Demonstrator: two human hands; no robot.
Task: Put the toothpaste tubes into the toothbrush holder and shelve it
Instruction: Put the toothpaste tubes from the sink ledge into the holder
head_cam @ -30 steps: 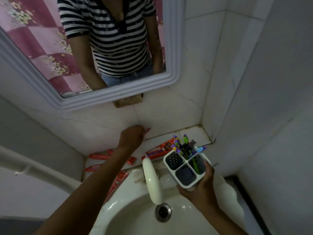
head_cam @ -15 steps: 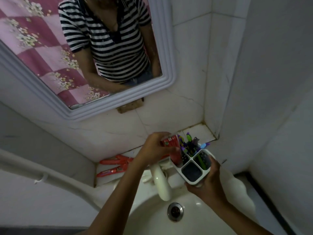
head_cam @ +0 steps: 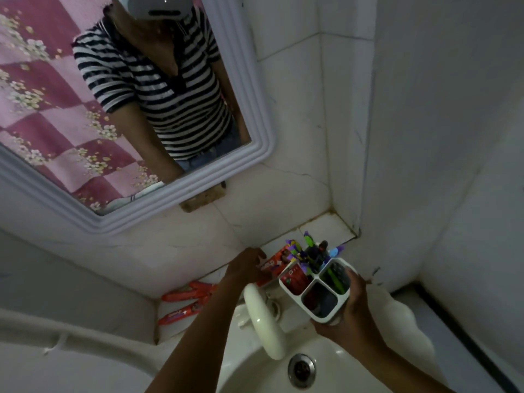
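Two toothpaste tubes (head_cam: 185, 300) lie flat on ledge (head_cam: 326, 228), long axes running left-right. Right hand (head_cam: 350, 310) grips toothbrush holder (head_cam: 317, 289) upright over sink (head_cam: 255, 373), one tube (head_cam: 295, 279) standing inside. Left hand (head_cam: 245, 266) closes on boxed tube (head_cam: 276, 260). White tiled corner, mirror (head_cam: 113, 109) above.

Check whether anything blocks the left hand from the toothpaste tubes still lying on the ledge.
Nothing visible does. The left hand is at the boxed toothpaste; the loose toothpaste tubes lie uncovered on the ledge.
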